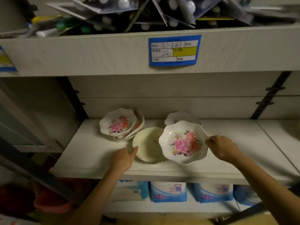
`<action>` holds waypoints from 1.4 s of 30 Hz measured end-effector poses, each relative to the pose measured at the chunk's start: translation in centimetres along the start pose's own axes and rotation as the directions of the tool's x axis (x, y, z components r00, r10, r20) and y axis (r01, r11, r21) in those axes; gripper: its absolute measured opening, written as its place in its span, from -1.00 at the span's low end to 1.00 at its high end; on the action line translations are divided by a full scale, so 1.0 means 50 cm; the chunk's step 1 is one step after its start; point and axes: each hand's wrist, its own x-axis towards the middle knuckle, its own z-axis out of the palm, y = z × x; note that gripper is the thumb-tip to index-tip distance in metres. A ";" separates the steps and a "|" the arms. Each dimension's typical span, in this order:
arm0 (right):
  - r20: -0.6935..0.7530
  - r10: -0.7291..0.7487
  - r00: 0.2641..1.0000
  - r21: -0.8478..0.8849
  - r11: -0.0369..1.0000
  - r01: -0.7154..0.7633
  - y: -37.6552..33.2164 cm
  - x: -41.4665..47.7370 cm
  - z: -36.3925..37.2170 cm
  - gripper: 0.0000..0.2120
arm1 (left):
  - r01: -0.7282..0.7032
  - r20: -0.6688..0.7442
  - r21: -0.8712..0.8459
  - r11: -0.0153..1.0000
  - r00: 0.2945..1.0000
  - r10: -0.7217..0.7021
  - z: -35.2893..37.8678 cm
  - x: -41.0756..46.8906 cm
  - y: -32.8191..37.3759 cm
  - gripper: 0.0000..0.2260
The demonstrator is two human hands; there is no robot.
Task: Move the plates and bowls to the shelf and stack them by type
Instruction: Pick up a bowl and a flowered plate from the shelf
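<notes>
Upper centre of the frame, a blue price tag (175, 50) carries a handwritten "2元"; at the bottom, blue-and-white packs (168, 191) show "XL". Mid-frame over the white shelf (90, 153), the right hand (222, 149) pinches the scalloped rim of a white bowl (183, 143) printed with pink and orange roses, tilted and overlapping a plain cream plate (148, 145) whose rim the left hand (123, 158) touches with a straight forefinger; matching stacked bowls (120, 123) sit left of centre

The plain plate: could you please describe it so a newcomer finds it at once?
On the white shelf below the blue price label, the plate lies between the flowered bowl stack and the held flowered bowl. It alone is round and cream.
</notes>
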 end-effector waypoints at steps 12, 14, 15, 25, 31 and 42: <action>-0.036 0.195 0.980 0.040 0.980 -0.194 0.093 -0.082 0.007 -0.67 | -0.034 0.132 0.110 0.993 0.991 0.020 -0.018 0.053 0.034 -0.79; -0.034 0.194 0.980 0.053 0.980 -0.192 0.093 -0.089 0.009 -0.67 | -0.021 0.147 0.050 0.999 0.989 0.013 -0.028 0.054 0.035 -0.76; -0.030 0.198 0.980 0.061 0.979 -0.196 0.093 -0.092 0.009 -0.66 | -0.011 0.156 0.003 1.000 0.988 0.011 -0.031 0.056 0.034 -0.74; -0.020 0.271 0.962 0.229 0.938 -0.259 0.112 -0.127 0.015 -0.63 | -0.070 0.087 -0.276 0.958 0.991 0.097 -0.060 0.031 0.039 -0.73; -0.054 0.348 0.936 0.310 0.897 -0.316 0.157 -0.168 0.008 -0.59 | -0.152 0.083 -0.312 0.938 0.979 0.186 -0.064 0.008 0.093 -0.76; -0.082 0.503 0.861 0.460 0.785 -0.415 0.309 -0.307 -0.034 -0.68 | -0.354 0.184 -0.312 0.882 0.888 0.422 -0.006 -0.074 0.281 -0.72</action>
